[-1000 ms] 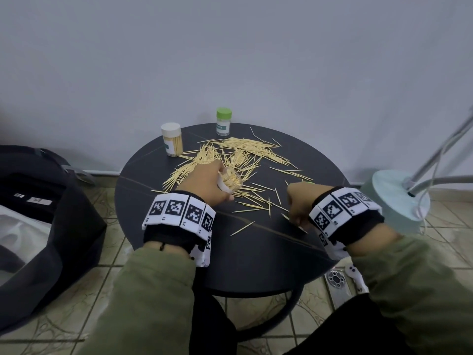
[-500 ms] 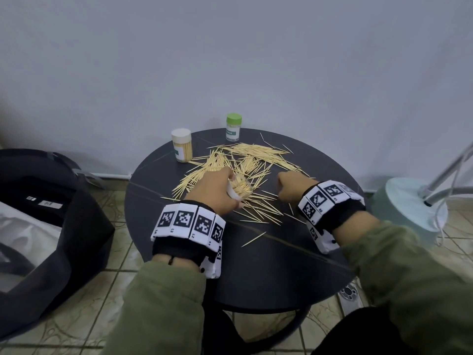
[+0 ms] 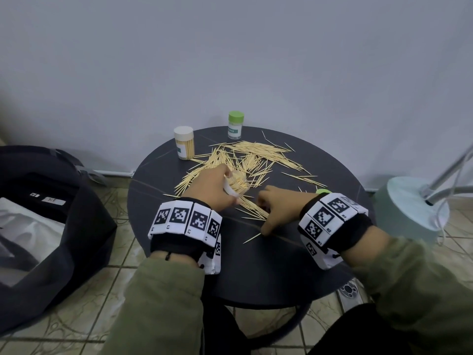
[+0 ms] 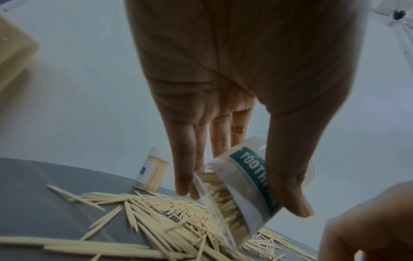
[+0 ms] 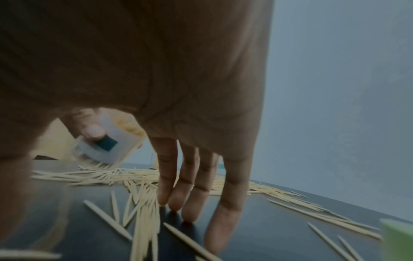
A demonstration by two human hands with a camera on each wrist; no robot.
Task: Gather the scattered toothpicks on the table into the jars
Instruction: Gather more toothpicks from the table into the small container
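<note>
Toothpicks (image 3: 256, 155) lie scattered in a wide heap across the far half of the round dark table (image 3: 256, 272). My left hand (image 3: 217, 190) grips an open clear jar (image 3: 236, 184) labelled "TOOTHPICK" (image 4: 245, 185), tilted, partly filled with toothpicks, its mouth facing right. My right hand (image 3: 273, 207) is just right of the jar, palm down. Its straight fingertips (image 5: 174, 201) touch the table against a small bundle of toothpicks (image 5: 145, 211). A full white-lidded jar (image 3: 183, 146) and a green-lidded jar (image 3: 236, 125) stand upright at the table's far edge.
A loose green lid (image 3: 323, 191) lies on the table behind my right wrist. One toothpick (image 3: 252, 238) lies alone near the front. On the floor are a black bag (image 3: 51, 213) at the left and a pale green lamp base (image 3: 409, 206) at the right.
My right hand has moved left from the table's right side to the toothpicks beside the jar and has uncurled onto the table. My left hand keeps hold of the tilted jar.
</note>
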